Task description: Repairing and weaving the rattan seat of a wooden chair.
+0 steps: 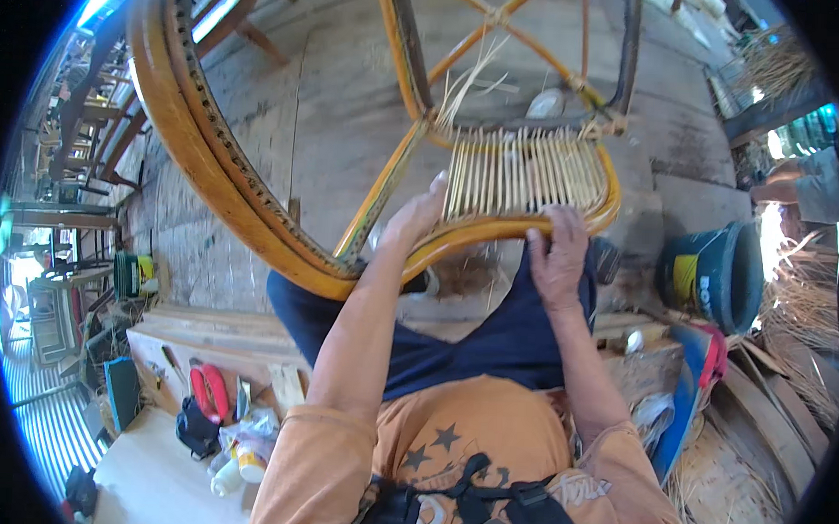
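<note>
Up close, a rattan chair frame [255, 201] lies tipped across the person's lap, its orange-brown rails bending wide with the lens. Between two rails sits a panel of pale cane strands [524, 173], strung side by side and close together, with loose ends [467, 79] sticking up above its far edge. The left hand [416, 220] rests at the panel's left end — fingers curled against the first strands and the near rail, though whether they pinch a strand I cannot tell. The right hand [558, 253] lies over the near rail at the panel's right part, fingers bent down and pressing on the rail and the strand ends; it is a loose hold, not a fist. Both forearms come up from the lower edge, in orange sleeves, over dark blue trousers [491, 343]. To the right a dark blue bucket [715, 277] lies on its side on the floor, near heaps of straw-like cane [806, 303]. Lower left, a wooden board holds red-handled pliers [210, 391] and a small white bottle [246, 459], just beside a crumpled plastic bag. At the far right edge another person's arm [792, 187] shows, well apart from the chair. More wooden chairs [73, 121] stand at the far left.
</note>
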`<state>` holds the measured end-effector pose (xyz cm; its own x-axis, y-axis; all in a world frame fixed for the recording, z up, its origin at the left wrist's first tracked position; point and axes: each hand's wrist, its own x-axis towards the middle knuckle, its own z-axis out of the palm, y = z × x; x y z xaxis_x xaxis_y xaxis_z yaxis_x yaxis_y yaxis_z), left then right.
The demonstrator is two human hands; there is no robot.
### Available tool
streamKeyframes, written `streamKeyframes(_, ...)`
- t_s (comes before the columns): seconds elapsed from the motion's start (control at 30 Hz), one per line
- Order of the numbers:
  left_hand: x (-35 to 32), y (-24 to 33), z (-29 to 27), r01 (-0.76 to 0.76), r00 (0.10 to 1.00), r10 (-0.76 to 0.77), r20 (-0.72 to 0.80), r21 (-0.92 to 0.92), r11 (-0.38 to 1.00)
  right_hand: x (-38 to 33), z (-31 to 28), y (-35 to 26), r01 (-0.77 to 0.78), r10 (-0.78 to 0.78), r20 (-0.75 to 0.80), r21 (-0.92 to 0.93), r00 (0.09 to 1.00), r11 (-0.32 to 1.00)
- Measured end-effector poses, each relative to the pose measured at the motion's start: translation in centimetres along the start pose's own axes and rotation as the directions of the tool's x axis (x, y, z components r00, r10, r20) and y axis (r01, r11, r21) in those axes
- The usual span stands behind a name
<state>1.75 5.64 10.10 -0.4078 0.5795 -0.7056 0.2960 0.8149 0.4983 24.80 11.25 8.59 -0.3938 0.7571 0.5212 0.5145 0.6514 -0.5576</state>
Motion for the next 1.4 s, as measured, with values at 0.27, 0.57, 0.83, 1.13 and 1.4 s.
streamKeyframes(0.27,-2.1,9.1,-9.6,-0.029,0.987,0.037,-0.154,0.056,0.998,9.3,1.1,-0.8,0.272,-0.281,0.002,-0.257,0.960,0.927)
streamKeyframes(0.57,-14.4,14.6,-16.2,-0.540,0.298,0.643,-0.706,0.430,0.723,25.2,3.2,-2.7,0.272,-0.313,-0.013,-0.460,0.950,0.845)
streamKeyframes(0.83,-6.8,4.6,-13.7,-0.627,0.315,0.608,-0.729,0.321,0.710,33.7,4.2,-2.5,0.338,-0.372,-0.002,-0.414,0.928,0.845)
streamKeyframes(1.13,-0.2,1.9,-9.3,-0.559,0.566,0.528,-0.634,0.176,0.810,33.5,3.7,-1.7,0.430,-0.455,0.062,-0.460,0.888,0.777)
streamKeyframes(1.4,-3.7,8.8,-12.4,-0.491,0.167,0.850,-0.500,0.705,0.512,31.9,3.2,-1.9,0.457,-0.444,0.142,-0.451,0.885,0.766)
